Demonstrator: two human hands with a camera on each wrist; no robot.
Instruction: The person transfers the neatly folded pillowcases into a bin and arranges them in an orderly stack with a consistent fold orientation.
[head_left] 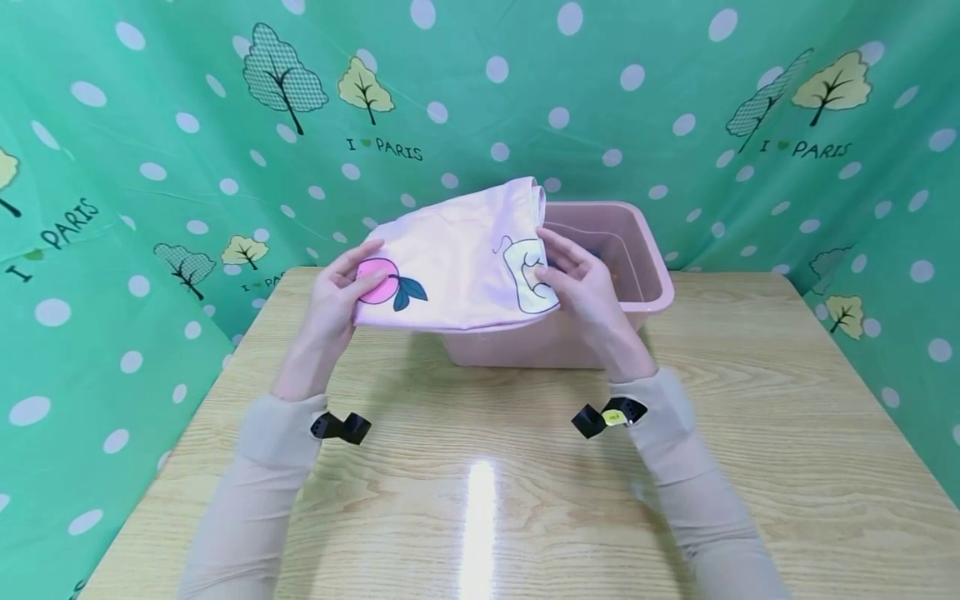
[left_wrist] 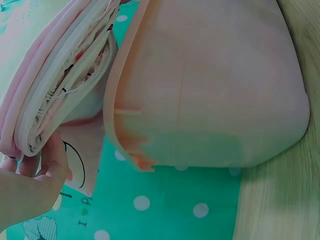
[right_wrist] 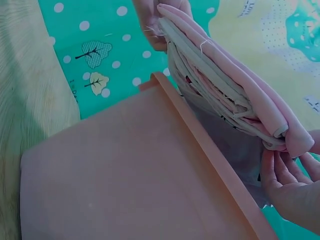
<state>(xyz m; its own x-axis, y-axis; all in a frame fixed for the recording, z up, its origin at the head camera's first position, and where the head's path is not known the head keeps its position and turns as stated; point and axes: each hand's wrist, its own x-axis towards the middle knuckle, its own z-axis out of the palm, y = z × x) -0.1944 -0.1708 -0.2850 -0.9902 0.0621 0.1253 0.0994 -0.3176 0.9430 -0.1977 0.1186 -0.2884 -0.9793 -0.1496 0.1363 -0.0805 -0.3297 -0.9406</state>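
Note:
Both hands hold a folded pink cloth (head_left: 457,267) up above the table, partly in front of a pink plastic bin (head_left: 532,350). It carries a printed pink fruit with dark leaves and a white cartoon figure. My left hand (head_left: 333,296) grips its left end, thumb on the upper face. My right hand (head_left: 588,292) pinches the right end near the figure. In the left wrist view, the cloth (left_wrist: 55,75) shows several stacked layers with frayed seams and the fingers beneath. The right wrist view shows the layered edge of the cloth (right_wrist: 235,100) over the bin's rim (right_wrist: 200,145).
The bin stands at the back of a light wooden table (head_left: 420,467); small coloured bits show inside it, mostly hidden by my right hand. A green dotted curtain (head_left: 600,100) hangs behind and along the sides. Small black cameras (head_left: 341,427) sit on both wrists.

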